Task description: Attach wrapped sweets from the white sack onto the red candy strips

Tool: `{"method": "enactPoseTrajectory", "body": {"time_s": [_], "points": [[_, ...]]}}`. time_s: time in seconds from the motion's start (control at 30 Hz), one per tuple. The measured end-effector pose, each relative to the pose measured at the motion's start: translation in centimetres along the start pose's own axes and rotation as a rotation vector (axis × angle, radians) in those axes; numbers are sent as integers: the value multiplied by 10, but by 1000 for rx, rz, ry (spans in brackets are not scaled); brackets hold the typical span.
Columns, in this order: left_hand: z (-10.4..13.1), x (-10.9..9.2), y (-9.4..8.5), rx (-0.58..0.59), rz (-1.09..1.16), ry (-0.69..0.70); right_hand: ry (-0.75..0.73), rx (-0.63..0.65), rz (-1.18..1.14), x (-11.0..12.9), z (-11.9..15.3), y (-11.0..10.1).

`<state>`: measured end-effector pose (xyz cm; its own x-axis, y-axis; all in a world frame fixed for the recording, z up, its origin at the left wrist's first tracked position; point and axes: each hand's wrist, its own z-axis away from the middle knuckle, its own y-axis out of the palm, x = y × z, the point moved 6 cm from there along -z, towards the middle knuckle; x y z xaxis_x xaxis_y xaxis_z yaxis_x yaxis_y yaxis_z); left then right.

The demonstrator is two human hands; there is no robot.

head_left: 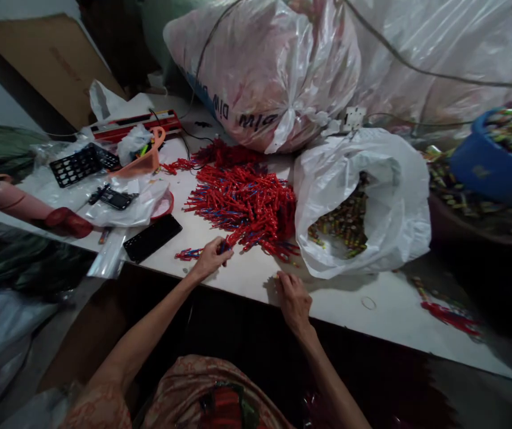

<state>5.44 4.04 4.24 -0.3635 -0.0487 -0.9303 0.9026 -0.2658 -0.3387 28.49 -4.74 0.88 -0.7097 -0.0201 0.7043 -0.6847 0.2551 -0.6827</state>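
A heap of thin red-and-blue plastic pieces [247,202] lies on the white table. At its near edge my left hand [211,259] is closed in a pinch on one red-and-blue piece [225,244]. A few similar pieces [188,254] lie just left of that hand. My right hand [295,300] is above the table's front edge, apart from the heap, with its fingers curled together. A tiny pale speck shows at its fingertips, too small to name. Beyond it stands an open white plastic bag [405,208] with many small brownish-yellow pieces [345,226] inside.
A black phone [152,238], an orange basket [142,161] and a pink bottle [15,199] are on the left. A large stuffed clear bag [265,71] stands behind the heap. At right are a blue tub [492,167], a rubber band [368,303] and red strips [450,316].
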Motion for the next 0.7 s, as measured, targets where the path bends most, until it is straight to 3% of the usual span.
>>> {"method": "enactPoseTrajectory", "body": {"time_s": [0.1, 0.17, 0.4, 0.53, 0.7], "points": [[25, 0, 38, 329, 313, -190, 277, 198, -486, 16, -18, 10], [35, -3, 51, 428, 426, -262, 394, 291, -746, 30, -28, 12], [36, -17, 63, 470, 464, -238, 481, 575, -1049, 52, -31, 1], [41, -22, 69, 511, 442, -226, 473, 622, -1110, 52, -28, -3], [50, -16, 77, 586, 464, -305, 425, 746, -1108, 50, -28, 1]]}}
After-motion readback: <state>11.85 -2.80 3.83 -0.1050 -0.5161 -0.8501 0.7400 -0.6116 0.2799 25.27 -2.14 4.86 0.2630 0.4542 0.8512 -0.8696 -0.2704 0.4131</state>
